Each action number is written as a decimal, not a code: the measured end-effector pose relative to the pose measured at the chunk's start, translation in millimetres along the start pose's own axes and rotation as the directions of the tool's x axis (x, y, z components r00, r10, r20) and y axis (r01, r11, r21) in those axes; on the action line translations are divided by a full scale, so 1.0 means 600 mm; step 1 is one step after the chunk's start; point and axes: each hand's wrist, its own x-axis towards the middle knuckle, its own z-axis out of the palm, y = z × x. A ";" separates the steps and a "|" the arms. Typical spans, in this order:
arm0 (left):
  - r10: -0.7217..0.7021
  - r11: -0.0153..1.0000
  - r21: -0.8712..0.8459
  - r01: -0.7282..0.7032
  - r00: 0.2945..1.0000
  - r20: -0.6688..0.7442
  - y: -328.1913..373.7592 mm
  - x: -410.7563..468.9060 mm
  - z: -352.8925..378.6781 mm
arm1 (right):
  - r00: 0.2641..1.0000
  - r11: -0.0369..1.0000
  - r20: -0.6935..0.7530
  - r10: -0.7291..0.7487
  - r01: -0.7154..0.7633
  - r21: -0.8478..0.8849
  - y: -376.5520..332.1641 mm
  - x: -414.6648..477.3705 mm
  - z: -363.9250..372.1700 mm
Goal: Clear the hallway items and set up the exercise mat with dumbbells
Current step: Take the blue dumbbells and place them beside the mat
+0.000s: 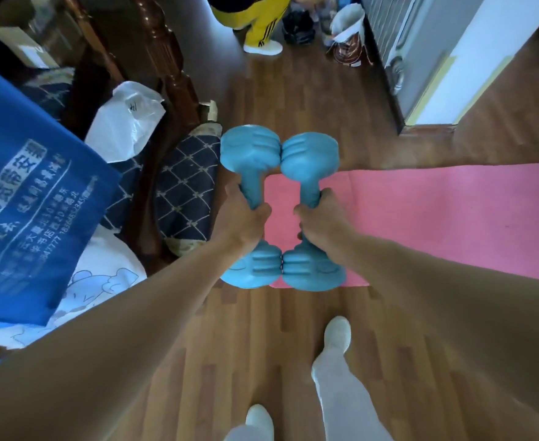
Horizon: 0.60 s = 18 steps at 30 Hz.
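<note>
Your left hand [245, 218] and right hand [322, 218] each grip a blue dumbbell [250, 154] [309, 157], heads touching, beside a blue bag [23, 186] printed with Chinese characters.

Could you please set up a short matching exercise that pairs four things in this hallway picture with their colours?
Things:
1. dumbbells
2. exercise mat
3. plastic bag
4. trousers of the person at the far end

Colours:
A. yellow
B. white
C. light blue
D. pink

Pairs:
1-C: the dumbbells, one in the left hand and one in the right hand, are light blue.
2-D: the exercise mat is pink.
3-B: the plastic bag is white.
4-A: the trousers are yellow.
</note>
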 end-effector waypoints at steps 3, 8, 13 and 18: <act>-0.002 1.000 0.001 0.002 1.000 -0.025 -0.018 0.080 0.047 | 0.999 0.999 0.026 -0.026 0.027 -0.019 0.015 0.098 0.002; -0.051 0.999 -0.012 0.050 0.997 -0.050 -0.110 0.221 0.127 | 0.998 0.996 0.042 -0.040 0.043 -0.079 0.082 0.260 0.049; -0.067 0.998 -0.017 0.067 0.998 -0.021 -0.278 0.348 0.213 | 0.999 0.998 0.046 -0.014 0.017 -0.065 0.231 0.416 0.154; -0.110 0.994 -0.012 0.110 0.994 0.015 -0.462 0.441 0.301 | 0.998 0.999 0.037 0.046 -0.046 -0.006 0.400 0.543 0.273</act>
